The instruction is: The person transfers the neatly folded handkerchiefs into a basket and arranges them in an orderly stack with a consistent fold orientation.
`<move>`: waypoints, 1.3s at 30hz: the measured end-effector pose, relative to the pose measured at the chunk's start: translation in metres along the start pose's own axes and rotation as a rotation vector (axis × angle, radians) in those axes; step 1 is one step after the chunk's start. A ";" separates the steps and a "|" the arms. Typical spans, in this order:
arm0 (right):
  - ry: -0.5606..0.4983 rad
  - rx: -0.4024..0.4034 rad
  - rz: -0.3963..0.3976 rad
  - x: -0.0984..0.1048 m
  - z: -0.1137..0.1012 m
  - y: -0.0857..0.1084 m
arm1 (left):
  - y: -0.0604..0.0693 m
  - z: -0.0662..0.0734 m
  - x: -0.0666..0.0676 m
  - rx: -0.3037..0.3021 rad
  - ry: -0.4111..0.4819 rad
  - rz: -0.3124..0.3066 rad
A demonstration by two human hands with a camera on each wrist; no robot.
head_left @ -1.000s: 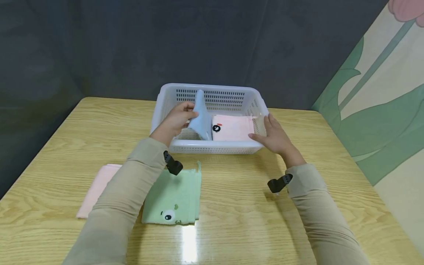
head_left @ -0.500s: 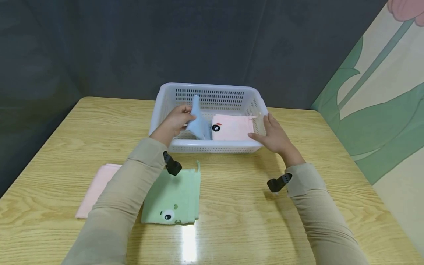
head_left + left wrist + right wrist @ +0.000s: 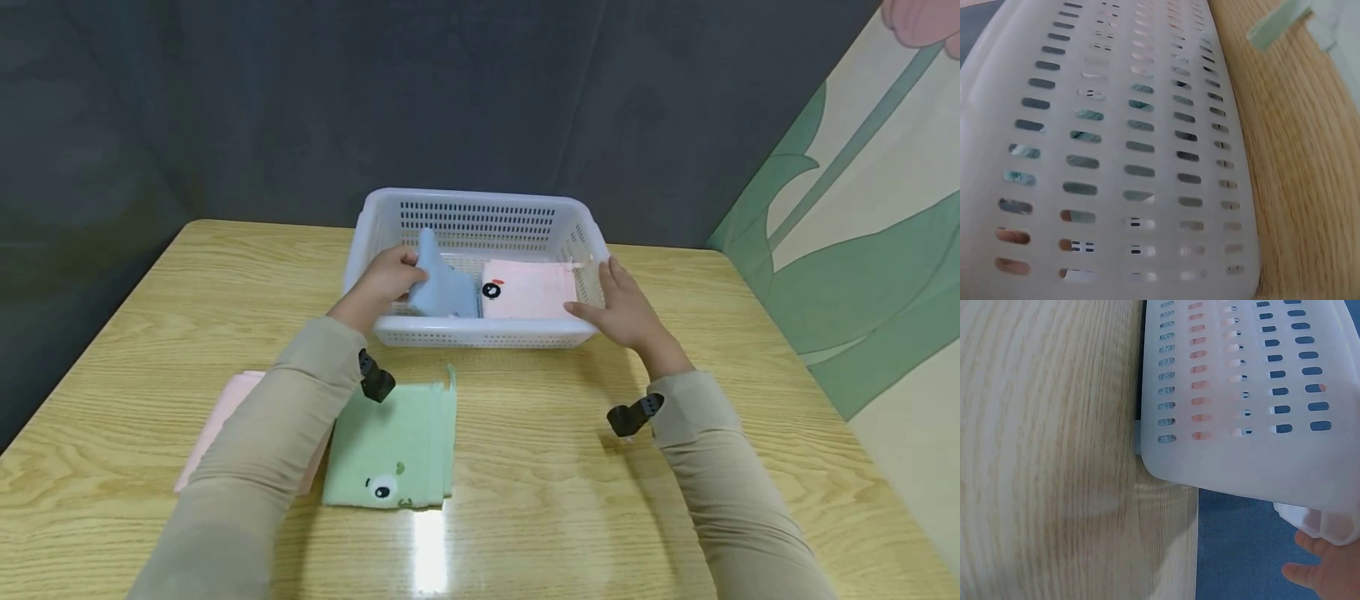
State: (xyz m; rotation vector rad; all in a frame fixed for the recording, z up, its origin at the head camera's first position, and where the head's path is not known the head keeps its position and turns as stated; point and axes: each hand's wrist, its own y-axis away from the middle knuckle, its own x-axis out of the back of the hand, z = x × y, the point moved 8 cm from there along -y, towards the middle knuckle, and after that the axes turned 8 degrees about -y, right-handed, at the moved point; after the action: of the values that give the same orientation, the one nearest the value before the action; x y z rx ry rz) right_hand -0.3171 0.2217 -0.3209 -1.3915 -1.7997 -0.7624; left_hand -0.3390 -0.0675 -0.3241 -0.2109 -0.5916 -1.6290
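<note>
A white perforated plastic basket (image 3: 480, 333) stands at the back of the table. Inside its left part is a folded blue towel (image 3: 453, 293), partly raised; my left hand (image 3: 388, 277) pinches its upright left edge. Beside it in the basket's right part lies a folded pink towel (image 3: 532, 292) with an embroidered eye. My right hand (image 3: 622, 308) rests at the basket's front right corner, fingers straight along the right rim and thumb over the front rim. In the right wrist view its fingers (image 3: 1307, 575) show near the rim. The left wrist view shows mostly basket wall (image 3: 1116, 150), hiding my left hand's grip.
A folded green towel (image 3: 390, 450) with an eye and a hanging loop lies on the wooden table (image 3: 540, 467) in front of the basket. Another pink towel (image 3: 217, 429) lies to its left, partly under my left forearm. A dark curtain (image 3: 480, 100) hangs behind the table.
My left hand has moved left and slightly down, drawing the blue towel's raised edge leftward and lower while the rest flattens onto the basket floor. My right hand has stayed at the corner.
</note>
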 end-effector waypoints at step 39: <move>-0.008 -0.005 -0.001 0.000 0.001 0.000 | 0.009 0.011 0.010 -0.065 -0.762 0.203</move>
State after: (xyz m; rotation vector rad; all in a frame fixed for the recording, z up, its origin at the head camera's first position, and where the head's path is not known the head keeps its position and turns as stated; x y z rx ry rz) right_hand -0.3177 0.2224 -0.3217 -1.3992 -1.8056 -0.7637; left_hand -0.3343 -0.0713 -0.3083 -0.9340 -1.0496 -1.3408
